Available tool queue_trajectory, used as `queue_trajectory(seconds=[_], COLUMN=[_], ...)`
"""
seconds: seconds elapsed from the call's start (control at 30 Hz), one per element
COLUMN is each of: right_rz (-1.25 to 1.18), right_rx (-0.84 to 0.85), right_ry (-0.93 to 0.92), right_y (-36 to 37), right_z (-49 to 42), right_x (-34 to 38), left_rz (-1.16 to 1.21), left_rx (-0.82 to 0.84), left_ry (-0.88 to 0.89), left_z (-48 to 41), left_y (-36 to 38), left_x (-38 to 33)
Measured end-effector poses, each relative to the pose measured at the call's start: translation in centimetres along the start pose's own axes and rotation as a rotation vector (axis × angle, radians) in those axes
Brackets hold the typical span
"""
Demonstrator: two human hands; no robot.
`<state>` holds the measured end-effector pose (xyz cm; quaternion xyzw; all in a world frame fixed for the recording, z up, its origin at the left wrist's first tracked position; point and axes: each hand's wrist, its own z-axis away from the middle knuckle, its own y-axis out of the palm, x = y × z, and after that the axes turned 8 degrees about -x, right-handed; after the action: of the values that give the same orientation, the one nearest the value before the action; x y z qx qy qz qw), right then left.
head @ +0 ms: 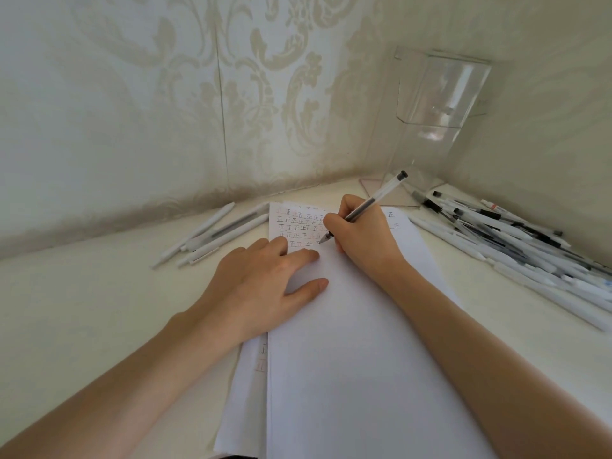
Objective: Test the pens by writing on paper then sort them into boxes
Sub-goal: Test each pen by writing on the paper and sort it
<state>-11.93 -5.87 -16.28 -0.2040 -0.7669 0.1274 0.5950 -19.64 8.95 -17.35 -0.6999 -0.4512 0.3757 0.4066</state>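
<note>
Item: clear-barrelled pen [366, 207], light, rigid, smooth; your right hand [361, 236] pinches it low near the tip, nib on the paper [347, 326]. Left hand [261, 279] lies flat, fingers spread, pinning the slippery sheet. Keep the grip low.

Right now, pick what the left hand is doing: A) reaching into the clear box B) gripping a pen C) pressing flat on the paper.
C: the left hand lies flat, fingers straight, on the paper; the right hand holds the pen.
</note>
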Motion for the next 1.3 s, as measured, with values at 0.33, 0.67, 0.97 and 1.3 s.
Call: queue_trajectory(seconds=[0.33, 0.67, 0.97, 1.3], right_rz=[-0.008, -0.011, -0.554, -0.528], right_rx=[0.024, -0.018, 0.144, 0.235], right_ry=[-0.016, -0.020, 0.081, 0.016], right_y=[-0.1, -0.3, -1.2, -0.7], right_z=[0.1, 0.3, 1.0, 2.6], right_x=[0.1, 0.2, 1.6, 2.5], left_rz=[0.005, 0.207, 0.702, 0.820], left_rx=[-0.012, -0.041, -0.174, -0.216], left_ry=[0.008, -0.076, -0.231, -0.158], left_z=[0.0, 0.2, -0.2, 0.1], left_y=[0.1, 0.3, 0.7, -0.6], left_x=[0.0, 0.3, 2.0, 1.1])
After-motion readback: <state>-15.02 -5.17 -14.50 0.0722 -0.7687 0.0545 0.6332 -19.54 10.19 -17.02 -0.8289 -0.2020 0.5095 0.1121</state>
